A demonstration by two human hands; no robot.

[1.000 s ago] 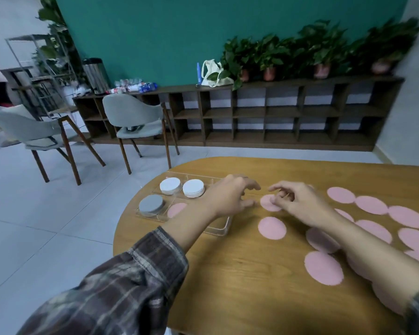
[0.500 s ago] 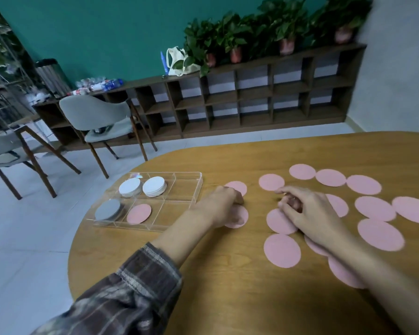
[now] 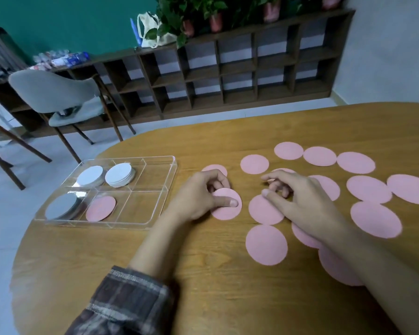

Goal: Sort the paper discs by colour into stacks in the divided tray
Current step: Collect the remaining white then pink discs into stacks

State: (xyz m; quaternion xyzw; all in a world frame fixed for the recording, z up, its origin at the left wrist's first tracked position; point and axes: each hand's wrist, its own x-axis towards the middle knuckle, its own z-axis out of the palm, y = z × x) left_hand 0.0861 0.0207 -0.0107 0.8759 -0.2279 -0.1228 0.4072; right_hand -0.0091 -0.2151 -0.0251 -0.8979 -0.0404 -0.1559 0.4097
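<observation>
Pink paper discs [image 3: 266, 244] lie scattered flat over the wooden worktop [image 3: 215, 286] in front of me, most of them to my right, some touching or overlapping at their edges. One pink disc [image 3: 225, 210] sits under my left hand [image 3: 201, 199]: my thumb presses on its top face while my curled fingers [image 3: 218, 180] bend down at its far edge, so the hand is closing on it, though I cannot tell whether the disc has left the wood. My right hand [image 3: 300, 199] hovers half-curled just beside it, fingertips drawn toward the thumb over another disc [image 3: 264, 211], gripping nothing that I can see; my forearm covers parts of a few more discs.

To my left stands the clear divided tray [image 3: 172, 175] with six compartments in two rows. The far row holds two stacks of white discs [image 3: 119, 174] in the left and middle compartments. In the near row, a grey stack [image 3: 61, 206] fills the left compartment and a single pink disc [image 3: 101, 208] lies in the middle one. Both right-hand compartments hold nothing.

My left plaid sleeve [image 3: 128, 303] is pushed up the forearm. Beyond the worktop stand a grey chair [image 3: 51, 93] and a low wooden shelf [image 3: 228, 68] topped with potted plants [image 3: 203, 10].
</observation>
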